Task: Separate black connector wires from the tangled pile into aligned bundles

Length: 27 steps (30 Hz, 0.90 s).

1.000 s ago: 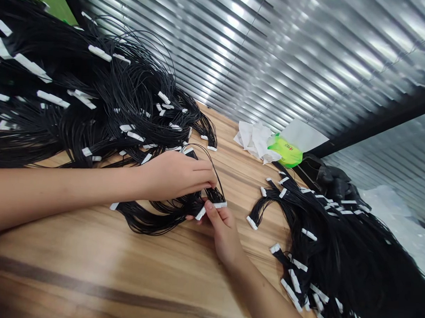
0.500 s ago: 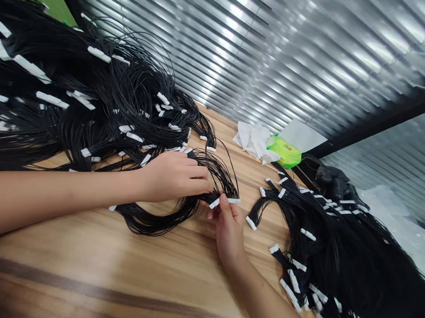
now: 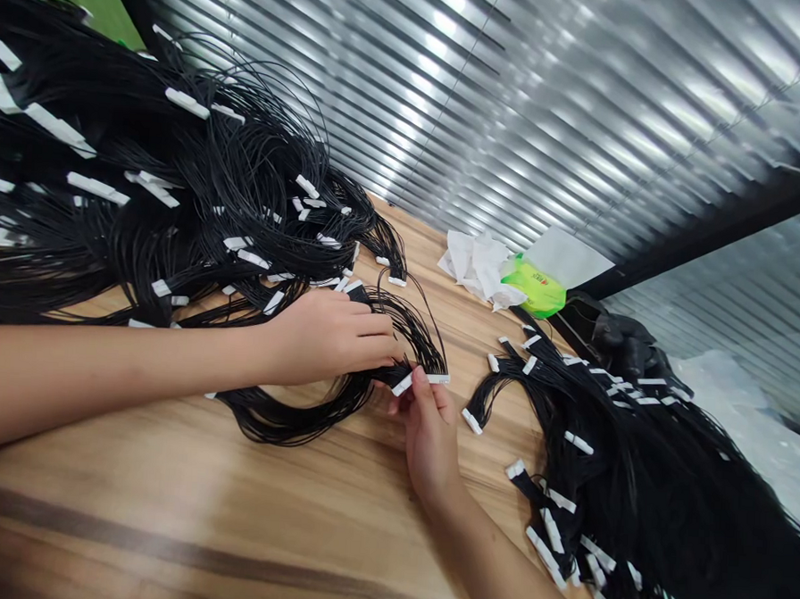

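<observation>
My left hand (image 3: 335, 336) lies closed over a looped bundle of thin black wires (image 3: 300, 410) on the wooden table (image 3: 162, 493), fingers pressed together on the strands. Just right of it, my right hand (image 3: 430, 431) pinches the bundle's white connectors (image 3: 422, 381) between thumb and fingertips. The two hands almost touch at the connectors. The wires arch up and over behind the left fingers.
A big heap of black harnesses with white connectors (image 3: 112, 168) fills the left and back. A second heap (image 3: 632, 473) lies at the right. Crumpled white paper (image 3: 475, 263) and a green object (image 3: 535, 289) sit at the back by the blinds.
My right hand drew the white connectors to the right and slightly up, pulling the wire loop out into a taller arch. Between the last two frames hardly anything moved.
</observation>
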{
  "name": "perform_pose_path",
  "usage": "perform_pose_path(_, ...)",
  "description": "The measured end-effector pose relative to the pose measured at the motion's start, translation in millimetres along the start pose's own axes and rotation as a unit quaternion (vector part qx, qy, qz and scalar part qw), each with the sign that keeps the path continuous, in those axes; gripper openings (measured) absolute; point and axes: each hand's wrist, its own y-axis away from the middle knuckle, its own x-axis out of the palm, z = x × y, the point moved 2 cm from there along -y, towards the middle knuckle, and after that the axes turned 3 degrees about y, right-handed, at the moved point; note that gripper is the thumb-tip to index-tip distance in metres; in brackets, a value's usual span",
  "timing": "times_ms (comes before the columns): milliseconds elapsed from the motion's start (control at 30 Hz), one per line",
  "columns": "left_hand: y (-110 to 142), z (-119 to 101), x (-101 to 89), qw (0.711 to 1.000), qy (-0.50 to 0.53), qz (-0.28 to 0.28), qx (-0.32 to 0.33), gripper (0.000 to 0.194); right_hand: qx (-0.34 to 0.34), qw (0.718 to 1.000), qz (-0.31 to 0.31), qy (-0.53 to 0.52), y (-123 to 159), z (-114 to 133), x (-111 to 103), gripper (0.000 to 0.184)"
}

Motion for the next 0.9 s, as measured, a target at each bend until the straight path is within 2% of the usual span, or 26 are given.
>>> perform_pose_path(200,-2.0,-1.5,4.1,0.994,0.050,0.078,-0.062,0.017,-0.007,0.999,0.007,0.033,0.4,1.5,2.1,0.037)
perform_pose_path(300,-3.8,-5.2,4.1,0.993,0.033,0.096,-0.054,0.017,-0.001,1.000,0.002,0.029,1.1,2.2,2.7,0.037)
perform_pose_path(533,-9.1,-19.7,-12.5,0.997,0.031,0.047,0.052,0.026,0.036,0.990,-0.061,-0.123,-3.9,8.0,1.1,0.032)
perform_pose_path(633,-9.3,-28.9,-18.5,0.987,0.076,0.045,0.133,0.024,0.042,0.989,-0.074,-0.122,-4.8,9.1,0.4,0.033)
perform_pose_path(733,-7.5,-35.3,-17.4,0.971,0.143,0.084,0.171,0.021,0.046,0.992,-0.081,-0.082,-3.1,7.3,-0.3,0.033)
perform_pose_path(833,-6.0,-33.2,-12.1,0.970,0.176,0.111,0.123,0.019,0.043,0.996,-0.067,-0.049,-1.3,3.0,-0.9,0.036)
perform_pose_path(900,-5.5,-27.1,-8.4,0.975,0.175,0.130,0.039,0.018,0.032,0.997,-0.053,-0.035,-0.8,0.1,-1.1,0.037)
